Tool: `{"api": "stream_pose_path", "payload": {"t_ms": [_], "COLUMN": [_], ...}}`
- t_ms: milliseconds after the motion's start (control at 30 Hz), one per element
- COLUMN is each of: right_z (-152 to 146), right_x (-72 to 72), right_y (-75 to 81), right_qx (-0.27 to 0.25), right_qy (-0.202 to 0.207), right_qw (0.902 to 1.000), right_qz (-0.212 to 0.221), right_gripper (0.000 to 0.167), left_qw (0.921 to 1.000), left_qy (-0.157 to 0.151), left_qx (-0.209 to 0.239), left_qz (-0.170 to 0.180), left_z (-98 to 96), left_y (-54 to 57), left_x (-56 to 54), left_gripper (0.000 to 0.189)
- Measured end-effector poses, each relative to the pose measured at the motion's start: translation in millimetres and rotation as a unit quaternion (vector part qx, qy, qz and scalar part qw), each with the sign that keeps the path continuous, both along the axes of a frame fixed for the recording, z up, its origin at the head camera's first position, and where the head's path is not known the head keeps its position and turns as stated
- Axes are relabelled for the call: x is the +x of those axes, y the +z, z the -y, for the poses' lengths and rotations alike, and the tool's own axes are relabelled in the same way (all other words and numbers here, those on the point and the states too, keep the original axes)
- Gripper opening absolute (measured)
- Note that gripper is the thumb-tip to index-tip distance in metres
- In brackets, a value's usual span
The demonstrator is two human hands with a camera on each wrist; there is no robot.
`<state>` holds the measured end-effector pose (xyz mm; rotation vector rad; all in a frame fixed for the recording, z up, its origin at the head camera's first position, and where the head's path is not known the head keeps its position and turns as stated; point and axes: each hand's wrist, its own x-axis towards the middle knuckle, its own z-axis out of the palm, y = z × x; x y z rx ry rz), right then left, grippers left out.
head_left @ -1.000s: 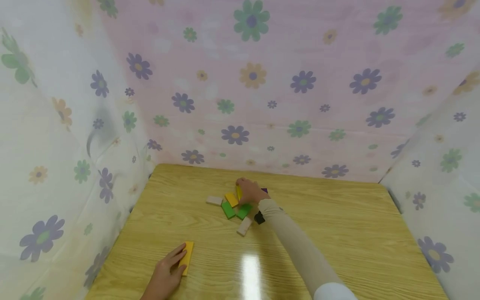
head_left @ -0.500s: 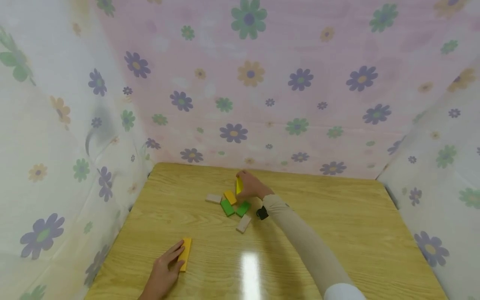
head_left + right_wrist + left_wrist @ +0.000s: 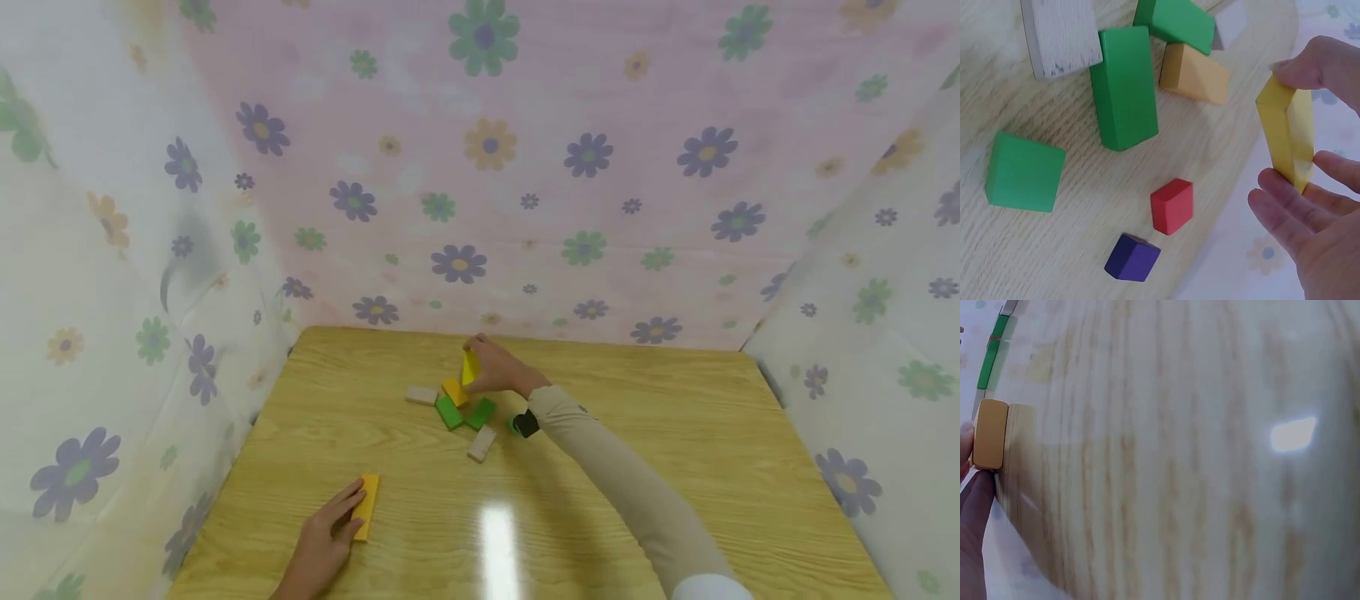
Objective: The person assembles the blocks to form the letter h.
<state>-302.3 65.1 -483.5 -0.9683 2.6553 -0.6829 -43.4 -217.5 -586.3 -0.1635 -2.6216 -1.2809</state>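
At the front left, my left hand [image 3: 321, 537] holds a long orange block [image 3: 368, 507] lying on the tabletop, fingers and thumb along its left side. The left wrist view shows that block's end [image 3: 990, 434] with fingertips beside it. Over the back of the table, my right hand [image 3: 502, 369] pinches a yellow wedge-shaped block [image 3: 1294, 128] between thumb and fingers. It is raised off the table. Just in front lie a second orange block [image 3: 454, 392], two green blocks [image 3: 450, 412] and two pale wooden blocks [image 3: 482, 444].
In the right wrist view a red block [image 3: 1172, 206], a dark purple block [image 3: 1132, 257] and a separate green block [image 3: 1025, 172] lie on the table. A black wrist device [image 3: 527, 423] sits at the right sleeve. Flower-patterned cloth [image 3: 517, 208] encloses the table's back and sides.
My right hand has lifted the yellow block up and away from the group of blocks, toward the back edge. My left hand stays on the orange block. The head view shifts slightly.
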Motion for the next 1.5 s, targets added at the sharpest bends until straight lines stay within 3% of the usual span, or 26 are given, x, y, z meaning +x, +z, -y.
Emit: {"api": "stream_pose_path", "payload": {"t_ms": [367, 600, 933, 1233, 1500], "right_z": [4.4, 11.0, 22.9, 35.2, 45.4], "right_x": [14.8, 23.0, 31.5, 39.5, 48.2], "right_y": [18.3, 18.2, 18.7, 22.7, 21.1], "right_qx": [-0.007, -0.004, 0.004, 0.003, -0.009], "right_qy": [0.013, 0.015, 0.042, 0.048, 0.052], "right_qw": [0.9999, 0.9998, 0.9991, 0.9988, 0.9985], "right_qz": [-0.003, 0.007, -0.006, -0.009, -0.014], "right_gripper": [0.071, 0.074, 0.072, 0.072, 0.071], "left_qw": [1.0000, 0.9995, 0.9993, 0.9999, 0.9993], "left_qy": [-0.006, 0.006, 0.008, 0.001, 0.000], "left_qx": [0.007, 0.004, -0.003, -0.005, 0.008], "left_qz": [-0.001, 0.031, 0.035, 0.014, 0.037], "left_z": [3.4, 0.8, -0.8, -0.1, -1.2], "left_y": [0.1, -0.6, -0.9, -0.5, 1.0], "left_x": [-3.1, 0.6, 0.8, -1.7, 1.8], "left_gripper": [0.044, 0.044, 0.042, 0.042, 0.042]}}
